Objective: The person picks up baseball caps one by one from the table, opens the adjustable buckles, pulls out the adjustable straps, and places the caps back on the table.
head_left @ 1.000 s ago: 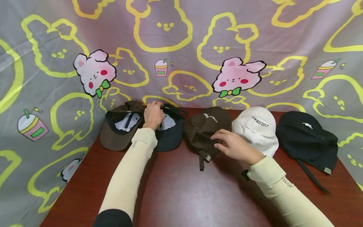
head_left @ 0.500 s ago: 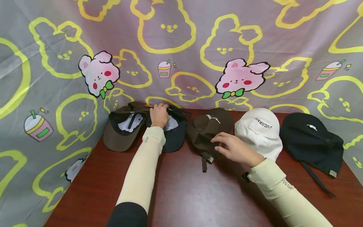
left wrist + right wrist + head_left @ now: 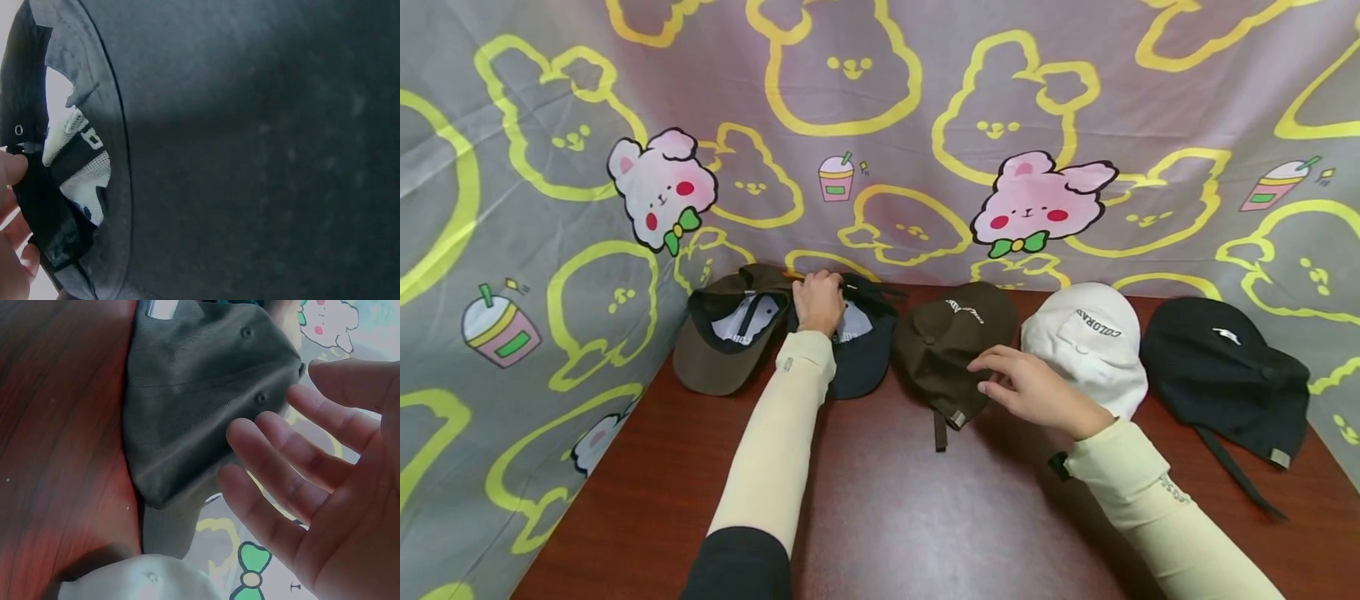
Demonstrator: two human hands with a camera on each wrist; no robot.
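My left hand (image 3: pixel 818 302) pinches the back edge of a dark navy cap (image 3: pixel 861 367), which lies with its opening toward me and its brim forward. In the left wrist view the thumb (image 3: pixel 14 167) and fingers hold the cap's black back band (image 3: pixel 47 206), with pale mesh lining inside. My right hand (image 3: pixel 1037 392), fingers relaxed and apart, hovers between a brown cap (image 3: pixel 951 333) and a white cap (image 3: pixel 1078 333). It holds nothing. The right wrist view has the brown cap (image 3: pixel 187 412) beyond the fingertips.
Left of the navy cap lies a brown-grey cap (image 3: pixel 715 358), opening toward me. At the right a black cap (image 3: pixel 1210 367) trails a strap (image 3: pixel 1236 475). The caps line the back of a reddish-brown table (image 3: pixel 895 517), against a patterned cloth (image 3: pixel 895 83).
The head view has shifted slightly, moving the scene a little to the right. The left hand stays on the navy cap's back edge; the right hand hovers in nearly the same place.
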